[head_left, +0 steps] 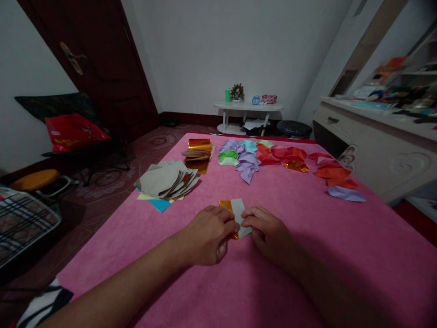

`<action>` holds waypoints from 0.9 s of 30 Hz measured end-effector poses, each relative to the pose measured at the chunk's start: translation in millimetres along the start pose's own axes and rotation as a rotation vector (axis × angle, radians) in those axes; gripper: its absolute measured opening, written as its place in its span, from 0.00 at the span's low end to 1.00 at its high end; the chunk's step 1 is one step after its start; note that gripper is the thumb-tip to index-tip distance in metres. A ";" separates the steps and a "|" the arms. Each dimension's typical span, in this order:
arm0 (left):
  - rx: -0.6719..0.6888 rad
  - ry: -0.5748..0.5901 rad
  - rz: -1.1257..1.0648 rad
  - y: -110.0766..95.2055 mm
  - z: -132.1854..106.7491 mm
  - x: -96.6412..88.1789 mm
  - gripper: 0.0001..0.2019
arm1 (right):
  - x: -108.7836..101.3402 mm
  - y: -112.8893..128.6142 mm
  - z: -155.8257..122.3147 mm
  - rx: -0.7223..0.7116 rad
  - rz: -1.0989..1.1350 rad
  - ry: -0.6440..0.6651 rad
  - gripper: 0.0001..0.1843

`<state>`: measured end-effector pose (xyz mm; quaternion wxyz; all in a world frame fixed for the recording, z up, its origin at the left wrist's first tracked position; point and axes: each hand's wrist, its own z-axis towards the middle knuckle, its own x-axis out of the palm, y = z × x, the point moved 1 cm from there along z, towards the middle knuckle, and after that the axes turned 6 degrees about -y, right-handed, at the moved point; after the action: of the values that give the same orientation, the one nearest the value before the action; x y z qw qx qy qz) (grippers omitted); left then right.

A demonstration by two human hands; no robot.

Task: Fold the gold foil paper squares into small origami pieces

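A small sheet of gold foil paper [238, 207] with a pale grey back lies on the pink cloth in front of me. Its left part shows gold, folded over, while the right part shows grey. My left hand [210, 232] has its fingers curled and pressed on the gold side, hiding some of that edge. At the grey side, the bent fingers of my right hand [271, 230] are closed on the right edge of the same sheet. Its lower corners are partly covered by my fingers.
A pile of grey-backed sheets [160, 177] sits at the left, with gold foil paper [199, 155] behind it. Several folded coloured paper pieces [247, 164] spread across the back and right of the pink-covered table [177, 282]. A white cabinet [372, 150] stands at the right.
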<state>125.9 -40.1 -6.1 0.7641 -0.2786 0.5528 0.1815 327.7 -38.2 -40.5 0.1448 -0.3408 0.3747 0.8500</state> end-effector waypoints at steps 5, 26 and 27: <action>0.019 -0.025 0.015 2.2 -0.1 3.1 0.11 | -5.8 -6.2 -0.3 -0.074 -0.015 -0.045 0.12; -0.005 -0.199 -0.384 25.8 -2.5 20.7 0.07 | 1.9 23.4 0.5 0.092 -0.173 0.123 0.03; -0.030 -0.210 -0.428 28.4 -1.7 22.9 0.07 | 4.6 23.9 0.4 0.119 -0.182 0.113 0.03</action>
<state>115.5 -19.8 -34.5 0.8343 -0.3803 0.3958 0.0517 312.3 -54.1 -30.6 0.2202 -0.4115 0.3994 0.7891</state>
